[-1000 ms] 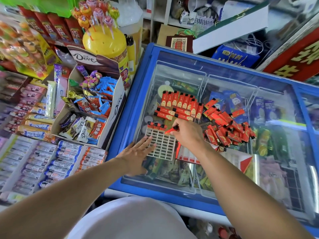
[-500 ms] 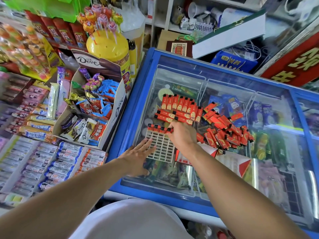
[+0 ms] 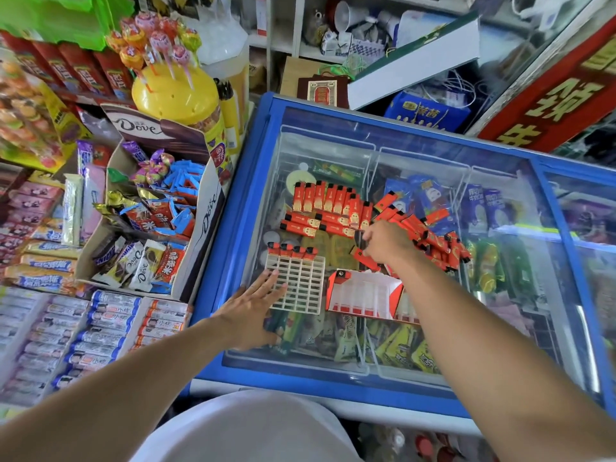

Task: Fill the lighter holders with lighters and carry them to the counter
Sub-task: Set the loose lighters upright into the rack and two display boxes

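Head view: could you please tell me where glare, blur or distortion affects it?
Head view: daylight glare streaks the freezer lid on the right; wide-angle bending curves its blue frame; the candy racks at far left smear; the lighter holder and left hand stay sharp.

The right hand (image 3: 388,243) has left the holder (image 3: 298,283) for the loose lighters (image 3: 433,235).

Just the one camera here, strapped to the person's head, wide-angle, looking forward and steeply down. It sits close over the glass-topped freezer (image 3: 416,201), which fills the middle and right of the view, with both forearms reaching in from the bottom edge. The candy shelves (image 3: 66,261) crowd the left side.
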